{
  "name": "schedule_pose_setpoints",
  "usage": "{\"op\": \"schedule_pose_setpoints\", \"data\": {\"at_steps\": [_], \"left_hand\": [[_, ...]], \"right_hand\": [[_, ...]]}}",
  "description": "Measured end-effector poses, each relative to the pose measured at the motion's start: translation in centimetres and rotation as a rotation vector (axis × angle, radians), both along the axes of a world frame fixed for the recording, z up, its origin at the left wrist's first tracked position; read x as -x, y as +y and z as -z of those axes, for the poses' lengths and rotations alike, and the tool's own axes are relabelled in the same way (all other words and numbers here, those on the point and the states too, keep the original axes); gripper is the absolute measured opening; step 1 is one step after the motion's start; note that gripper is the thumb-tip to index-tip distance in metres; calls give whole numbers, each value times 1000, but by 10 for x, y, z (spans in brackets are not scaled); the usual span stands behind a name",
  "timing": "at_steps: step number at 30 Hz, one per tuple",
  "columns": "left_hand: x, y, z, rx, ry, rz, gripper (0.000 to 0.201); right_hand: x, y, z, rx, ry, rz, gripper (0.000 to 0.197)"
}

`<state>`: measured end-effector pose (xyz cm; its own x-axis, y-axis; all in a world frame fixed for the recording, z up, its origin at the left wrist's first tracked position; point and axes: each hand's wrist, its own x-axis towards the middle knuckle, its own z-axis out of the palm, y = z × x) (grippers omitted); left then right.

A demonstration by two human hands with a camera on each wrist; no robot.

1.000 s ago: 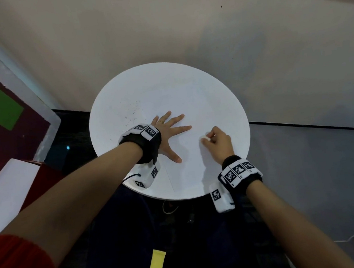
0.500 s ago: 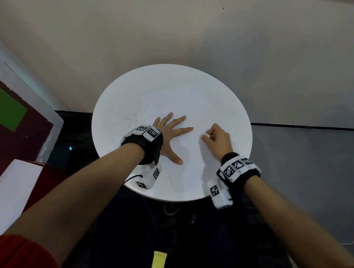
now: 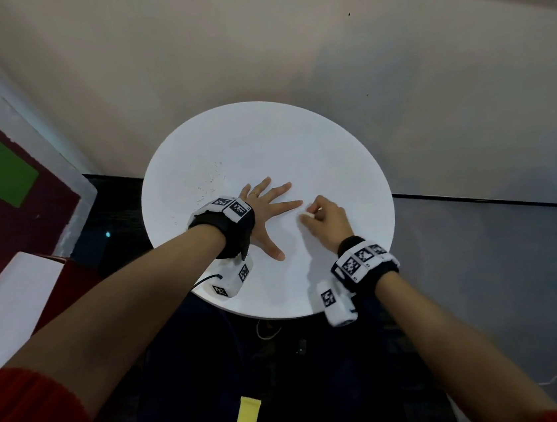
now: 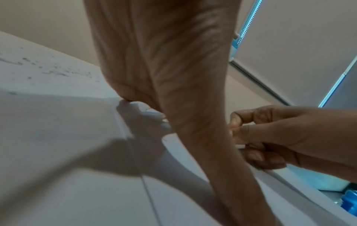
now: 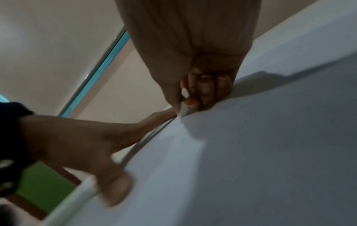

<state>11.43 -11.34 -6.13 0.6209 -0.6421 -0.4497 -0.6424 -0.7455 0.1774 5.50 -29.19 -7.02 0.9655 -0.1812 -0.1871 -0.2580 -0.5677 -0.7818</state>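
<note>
Just right of the left hand [image 3: 263,209] | right hand [image 3: 328,217] is pinching a white bit [image 3: 309,215] (eraser, perhaps) onto the sheet [image 3: 310,262] | left hand is lying flat, fingers splayed, pinning it | light strokes are looking wisest

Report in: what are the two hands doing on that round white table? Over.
Left hand flat on table, fingers spread. Right hand pinching small white piece, tip on the surface. Dark specks beyond left hand, not in the way.

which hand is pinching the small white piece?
The right hand: it pinches the small white piece at its fingertips. The left hand lies flat on the round white table, fingers spread, holding nothing.
</note>
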Motion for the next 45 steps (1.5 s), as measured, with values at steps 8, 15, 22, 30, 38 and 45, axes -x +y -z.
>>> {"op": "schedule_pose_setpoints", "data": {"at_steps": [8,15,22,30,38,45], "left_hand": [[-1,2,2,4,0,9,122],[-4,3,6,9,-11,26,122],[-11,9,-1,-21,42,99,126],[1,10,-10,-32,82,130,107],[118,-40,12,119,11,70,65],[94,0,6,144,-154,-457,88]], "right_hand": [[7,-12,-5,0,11,-38,29],[26,-6,-5,-8,18,-62,31],[42,-11,-4,2,33,-102,23],[28,-36,-4,-431,-70,138,14],[28,-33,6,-476,-88,212,15],[27,-34,2,-372,-34,-36,17]]}}
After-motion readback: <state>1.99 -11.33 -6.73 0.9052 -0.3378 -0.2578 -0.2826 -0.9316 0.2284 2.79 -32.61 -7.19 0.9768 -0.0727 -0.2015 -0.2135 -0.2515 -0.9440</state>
